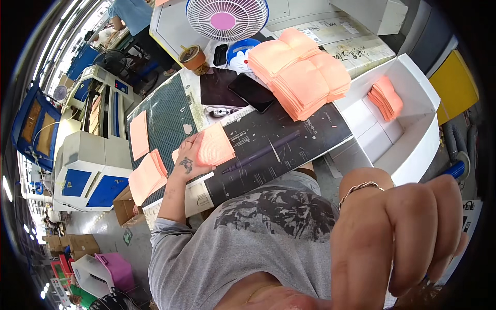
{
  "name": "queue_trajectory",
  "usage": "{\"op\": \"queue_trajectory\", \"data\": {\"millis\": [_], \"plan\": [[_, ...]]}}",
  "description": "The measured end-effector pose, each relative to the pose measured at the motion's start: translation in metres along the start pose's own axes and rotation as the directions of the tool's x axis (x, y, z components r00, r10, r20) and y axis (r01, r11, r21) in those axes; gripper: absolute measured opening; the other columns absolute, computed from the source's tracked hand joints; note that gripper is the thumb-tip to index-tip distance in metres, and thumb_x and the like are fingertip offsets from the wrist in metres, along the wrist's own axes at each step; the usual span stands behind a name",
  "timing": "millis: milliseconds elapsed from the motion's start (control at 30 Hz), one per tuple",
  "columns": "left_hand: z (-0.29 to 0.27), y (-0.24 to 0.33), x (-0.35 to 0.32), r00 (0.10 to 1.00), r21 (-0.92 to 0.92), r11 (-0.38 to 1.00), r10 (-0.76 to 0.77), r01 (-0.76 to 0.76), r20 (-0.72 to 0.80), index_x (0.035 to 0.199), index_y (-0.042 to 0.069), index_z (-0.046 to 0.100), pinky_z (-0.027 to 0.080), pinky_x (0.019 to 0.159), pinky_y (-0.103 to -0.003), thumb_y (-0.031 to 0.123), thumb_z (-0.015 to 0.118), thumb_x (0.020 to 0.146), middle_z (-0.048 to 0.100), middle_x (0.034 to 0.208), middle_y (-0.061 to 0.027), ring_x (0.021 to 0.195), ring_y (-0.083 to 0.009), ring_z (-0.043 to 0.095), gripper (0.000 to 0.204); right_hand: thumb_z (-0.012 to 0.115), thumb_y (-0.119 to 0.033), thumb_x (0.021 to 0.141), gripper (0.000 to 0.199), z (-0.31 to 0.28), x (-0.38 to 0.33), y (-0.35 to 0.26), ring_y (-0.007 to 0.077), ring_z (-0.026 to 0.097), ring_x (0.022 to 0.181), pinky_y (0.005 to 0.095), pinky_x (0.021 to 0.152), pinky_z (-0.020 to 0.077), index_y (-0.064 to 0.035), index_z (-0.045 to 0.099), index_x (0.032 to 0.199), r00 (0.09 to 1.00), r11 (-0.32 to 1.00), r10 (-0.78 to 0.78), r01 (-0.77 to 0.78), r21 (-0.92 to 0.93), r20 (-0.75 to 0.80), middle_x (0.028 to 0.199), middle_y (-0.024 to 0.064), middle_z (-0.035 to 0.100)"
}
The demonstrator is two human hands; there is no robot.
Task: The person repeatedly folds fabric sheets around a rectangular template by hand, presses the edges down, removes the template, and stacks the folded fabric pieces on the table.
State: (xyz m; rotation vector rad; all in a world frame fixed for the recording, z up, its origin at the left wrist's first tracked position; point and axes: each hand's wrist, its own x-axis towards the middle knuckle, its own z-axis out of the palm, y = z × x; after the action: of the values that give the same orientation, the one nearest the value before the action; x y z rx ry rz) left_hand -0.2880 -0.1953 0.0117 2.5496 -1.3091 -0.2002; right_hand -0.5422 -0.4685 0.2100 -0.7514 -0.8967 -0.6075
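Note:
My left hand (189, 156) lies flat on a small stack of salmon-coloured, ribbed sheets (217, 145) at the near edge of the work table, fingers stretched out. To its left are a fanned pile of the same sheets (147, 178) and a flat salmon piece (139, 135). My right hand (408, 227) is raised very close to the view, away from the table, its fingers curled. Whatever it may grip is hidden behind the fingers. A twisted bracelet (360, 192) circles that wrist.
A tall salmon stack (299, 72) sits at the table's far right, beside a white box (413, 139) holding more salmon sheets (385, 98). Behind are a black phone (252, 92), a drink cup (194, 59) and a fan (227, 19). A blue-and-white machine (93, 155) stands left.

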Motion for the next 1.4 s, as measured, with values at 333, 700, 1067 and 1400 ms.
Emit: {"op": "queue_trajectory", "data": {"millis": [333, 700, 1067, 1400], "plan": [[0.004, 0.0, -0.014, 1.0, 0.005, 1.0, 0.02, -0.02, -0.021, 0.148, 0.008, 0.034, 0.031, 0.108, -0.044, 0.042, 0.084, 0.052, 0.042, 0.142, -0.0208, 0.128, -0.0382, 0.039, 0.114, 0.054, -0.042, 0.096, 0.038, 0.001, -0.017, -0.008, 0.0267, 0.059, 0.1, 0.04, 0.084, 0.0569, -0.0056, 0.053, 0.106, 1.0, 0.99, 0.01, -0.008, 0.14, -0.007, 0.105, 0.0116, 0.053], [-0.002, 0.007, -0.03, 0.997, 0.071, 0.997, 0.015, -0.01, -0.079, 0.147, 0.006, 0.034, 0.027, 0.111, -0.047, 0.049, 0.084, 0.056, 0.033, 0.149, -0.0222, 0.133, -0.0407, 0.034, 0.113, 0.053, -0.046, 0.096, 0.041, 0.029, -0.038, 0.009, 0.0277, 0.06, 0.101, 0.0397, 0.084, 0.0568, -0.0057, 0.054, 0.106, 0.999, 0.975, 0.049, -0.047, 0.216, -0.002, 0.102, 0.0118, 0.055], [0.01, -0.021, -0.101, 0.904, -0.072, 0.986, 0.105, -0.147, -0.415, 0.142, 0.005, 0.042, 0.028, 0.111, -0.05, 0.045, 0.08, 0.065, 0.035, 0.147, -0.0205, 0.132, -0.0391, 0.036, 0.095, 0.052, -0.049, 0.096, 0.045, 0.049, -0.02, 0.091, 0.0286, 0.06, 0.102, 0.0393, 0.083, 0.0567, -0.0058, 0.055, 0.106, 0.97, 0.88, 0.238, -0.233, 0.414, 0.042, 0.099, 0.012, 0.056], [0.006, -0.034, -0.133, 0.861, -0.13, 0.983, 0.048, -0.131, -0.506, 0.132, 0.003, 0.052, 0.034, 0.107, -0.047, 0.036, 0.079, 0.069, 0.047, 0.136, -0.0167, 0.124, -0.036, 0.043, 0.076, 0.051, -0.052, 0.096, 0.048, 0.021, -0.016, 0.136, 0.0295, 0.06, 0.102, 0.039, 0.083, 0.0566, -0.0058, 0.055, 0.106, 0.933, 0.762, 0.345, -0.344, 0.548, 0.106, 0.097, 0.0121, 0.057]]}}
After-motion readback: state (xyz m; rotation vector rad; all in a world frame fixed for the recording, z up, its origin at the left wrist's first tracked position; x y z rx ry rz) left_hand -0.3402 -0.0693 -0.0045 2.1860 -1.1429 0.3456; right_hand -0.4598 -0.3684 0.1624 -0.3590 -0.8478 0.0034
